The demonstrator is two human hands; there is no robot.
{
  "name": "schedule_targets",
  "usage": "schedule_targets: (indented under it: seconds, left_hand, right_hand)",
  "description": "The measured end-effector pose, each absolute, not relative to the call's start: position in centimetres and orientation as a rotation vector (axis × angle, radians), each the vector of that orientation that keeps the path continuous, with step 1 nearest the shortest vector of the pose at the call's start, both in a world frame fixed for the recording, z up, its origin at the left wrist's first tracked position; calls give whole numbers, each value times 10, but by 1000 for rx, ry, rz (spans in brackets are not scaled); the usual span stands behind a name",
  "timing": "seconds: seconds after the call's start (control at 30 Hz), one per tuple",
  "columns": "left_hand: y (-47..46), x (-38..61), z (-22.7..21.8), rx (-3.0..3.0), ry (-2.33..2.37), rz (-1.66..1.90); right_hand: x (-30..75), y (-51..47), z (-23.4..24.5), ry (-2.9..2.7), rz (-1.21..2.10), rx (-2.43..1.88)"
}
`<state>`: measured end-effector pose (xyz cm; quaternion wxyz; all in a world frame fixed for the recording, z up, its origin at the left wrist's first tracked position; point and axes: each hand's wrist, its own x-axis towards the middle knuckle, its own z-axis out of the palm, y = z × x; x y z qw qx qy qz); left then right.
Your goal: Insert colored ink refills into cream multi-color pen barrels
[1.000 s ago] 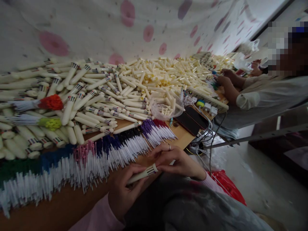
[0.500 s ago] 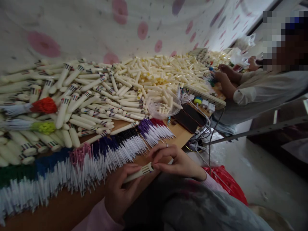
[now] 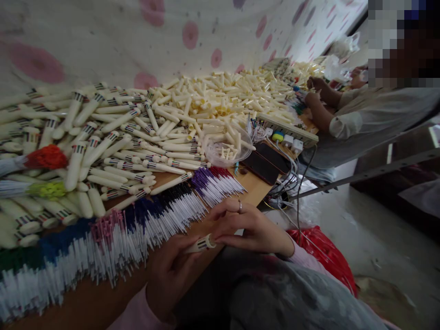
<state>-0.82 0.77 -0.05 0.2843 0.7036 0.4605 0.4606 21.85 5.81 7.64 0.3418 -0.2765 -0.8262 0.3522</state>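
Observation:
My left hand (image 3: 172, 270) is closed round a cream multicolour pen (image 3: 200, 244), its slotted end with dark coloured sliders pointing right. My right hand (image 3: 240, 227), with a ring on one finger, has its fingertips pinched at that slotted end, touching the rim. Whether a small part sits between those fingertips is hidden. Just beyond both hands, white pen refills (image 3: 178, 208) with coloured ends lie in a long row sorted by colour: green, blue, pink, dark blue, black, purple and red.
Behind the refills lies a heap of cream multicolour pens (image 3: 113, 149), with empty barrels (image 3: 220, 98) farther back. A clear plastic bowl (image 3: 216, 158), dark phones (image 3: 263, 165) and a power strip (image 3: 288, 130) with cables stand to the right. A co-worker (image 3: 371, 119) sits beyond; a red bag (image 3: 326, 261) lies below.
The view has shifted slightly, so the table's contents appear a little farther left. Both hands stay at the pen; the left fingers now cover more of its barrel.

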Motion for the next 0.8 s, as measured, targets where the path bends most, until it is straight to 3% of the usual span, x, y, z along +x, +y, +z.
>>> schedule_targets:
  seconds: [0.23,0.4,0.67,0.8]
  left_hand:
    - [10,-8,8,1968,1154,1144]
    - [6,-8,-2,1932,1207,1284]
    - [5,-7,0,1913,1173,1324]
    - [5,-6,2,1929,1160,1310]
  right_hand:
    - [218,58,77,-2217,776,-714]
    - [219,58,75,-2266,708,-702]
    - [222,60,70,-2312,749,-718]
    - [220,60,70,-2249,946,-726]
